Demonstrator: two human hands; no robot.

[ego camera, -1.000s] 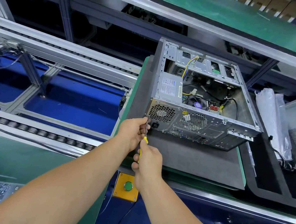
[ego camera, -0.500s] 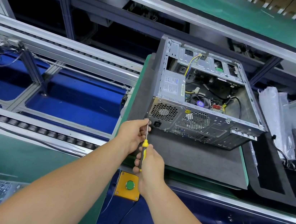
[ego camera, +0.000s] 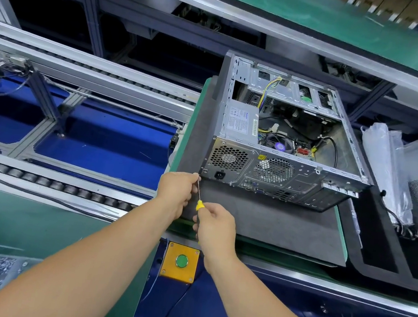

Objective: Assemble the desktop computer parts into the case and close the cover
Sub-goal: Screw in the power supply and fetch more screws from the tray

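Grey sheet-metal computer case (ego camera: 270, 150) lies on its side on a dark grey foam mat (ego camera: 273, 225) over the green bench (ego camera: 35, 220), its open side up, showing a boxy silver power supply (ego camera: 239, 122), coloured cables and a round fan. Perforated honeycomb grilles pattern its near rear panel. The right hand (ego camera: 216, 227) grips the yellow plastic handle of a thin-shafted screwdriver (ego camera: 199, 199), fingers curled round it. The tip meets the case's lower left rear corner. The left hand (ego camera: 176, 194) pinches the slim steel shaft near that corner. Below the hands sits a square yellow box with a round green push button (ego camera: 181, 261). Crinkled clear plastic bags (ego camera: 385, 165) lie right of the case.
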